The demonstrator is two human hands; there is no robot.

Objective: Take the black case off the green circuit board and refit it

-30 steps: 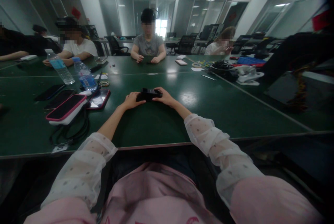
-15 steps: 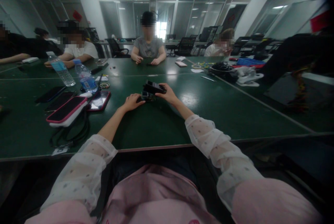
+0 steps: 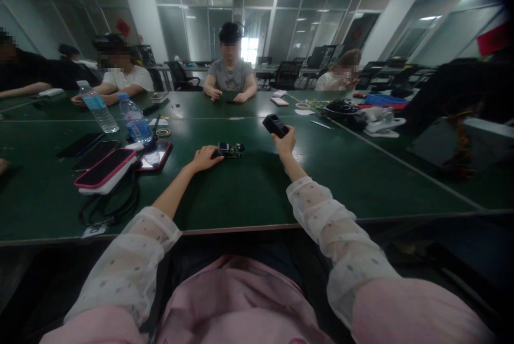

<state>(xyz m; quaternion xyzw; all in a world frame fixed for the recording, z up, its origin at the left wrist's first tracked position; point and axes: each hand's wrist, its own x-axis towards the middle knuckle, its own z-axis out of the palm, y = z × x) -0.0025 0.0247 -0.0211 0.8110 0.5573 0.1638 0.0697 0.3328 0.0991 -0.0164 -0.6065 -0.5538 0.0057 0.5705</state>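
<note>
My left hand (image 3: 205, 159) rests low over the green table, its fingers closed round the left end of a small electronic device. That circuit board with a small screen (image 3: 230, 149) shows bare electronics at its right end; the part under my fingers is hidden. Off to the right, my right hand (image 3: 284, 143) grips a black plastic cover (image 3: 274, 125), box-like and tilted, lifted above the table. A gap of bare tabletop lies between the cover and the board.
On the left are a pink-edged phone (image 3: 106, 167), other phones, black cords and two water bottles (image 3: 136, 122). A pen (image 3: 321, 125), cables and a white plastic object (image 3: 383, 120) lie to the right. A person in grey (image 3: 229, 77) sits opposite; others sit nearby.
My right hand has moved right with the black cover, away from the circuit board, which is now exposed. My left hand has stayed nearly in place.
</note>
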